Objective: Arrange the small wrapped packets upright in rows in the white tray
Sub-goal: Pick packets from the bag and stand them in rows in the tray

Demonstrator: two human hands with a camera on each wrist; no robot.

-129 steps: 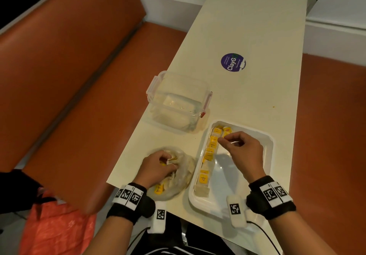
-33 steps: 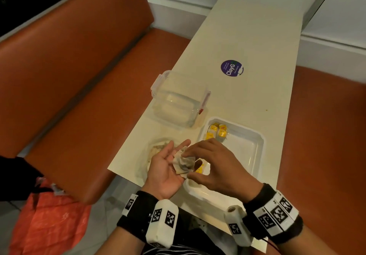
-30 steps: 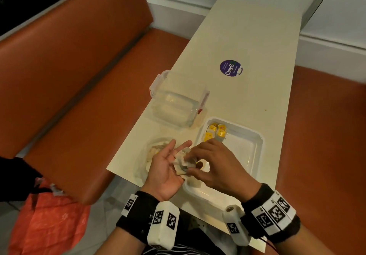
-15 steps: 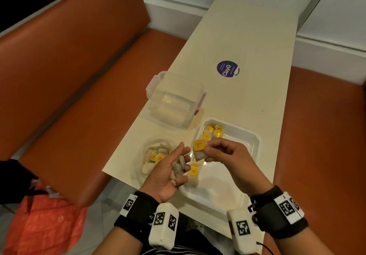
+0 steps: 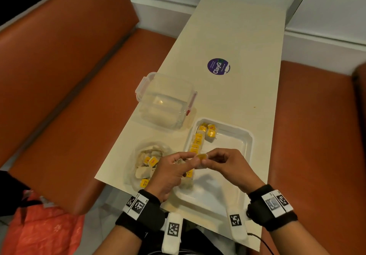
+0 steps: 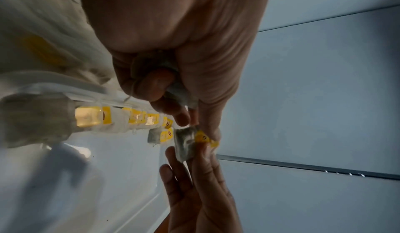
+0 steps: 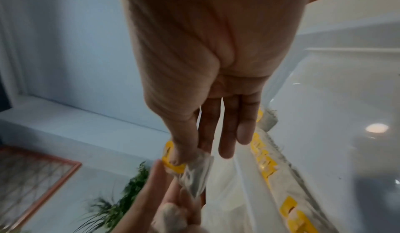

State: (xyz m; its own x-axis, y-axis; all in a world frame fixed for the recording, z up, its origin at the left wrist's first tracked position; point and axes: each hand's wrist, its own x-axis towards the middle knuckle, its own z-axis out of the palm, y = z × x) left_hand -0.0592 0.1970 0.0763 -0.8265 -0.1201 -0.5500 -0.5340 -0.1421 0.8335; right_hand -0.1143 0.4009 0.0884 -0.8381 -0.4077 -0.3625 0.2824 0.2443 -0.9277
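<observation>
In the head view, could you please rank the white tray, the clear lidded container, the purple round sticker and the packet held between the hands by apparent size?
1. white tray
2. clear lidded container, farther away, so possibly closer in true size
3. purple round sticker
4. packet, partly hidden by fingers

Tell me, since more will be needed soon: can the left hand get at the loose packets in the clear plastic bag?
Probably not yet: the bag lies open beside the left hand, but it already grips packets.
</observation>
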